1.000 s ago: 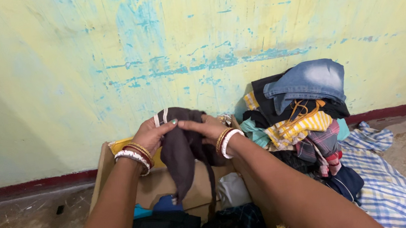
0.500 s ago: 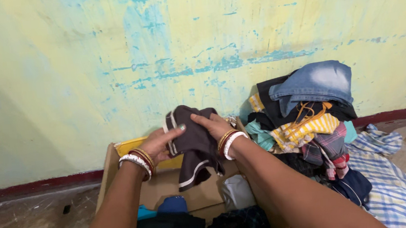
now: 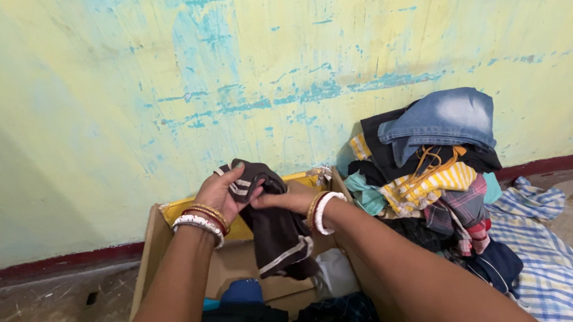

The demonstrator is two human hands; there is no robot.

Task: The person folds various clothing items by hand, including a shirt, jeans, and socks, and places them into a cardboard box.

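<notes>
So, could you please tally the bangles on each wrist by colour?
Left wrist: white 1, red 1, gold 1.
Right wrist: white 1, red 1, gold 1.
Total: 6 bangles, as far as they can be told apart.

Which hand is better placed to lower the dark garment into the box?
Probably the left hand: it grips the top of the dark garment, which hangs over the box. The right hand only pinches it lower, nearer the clothes pile.
</notes>
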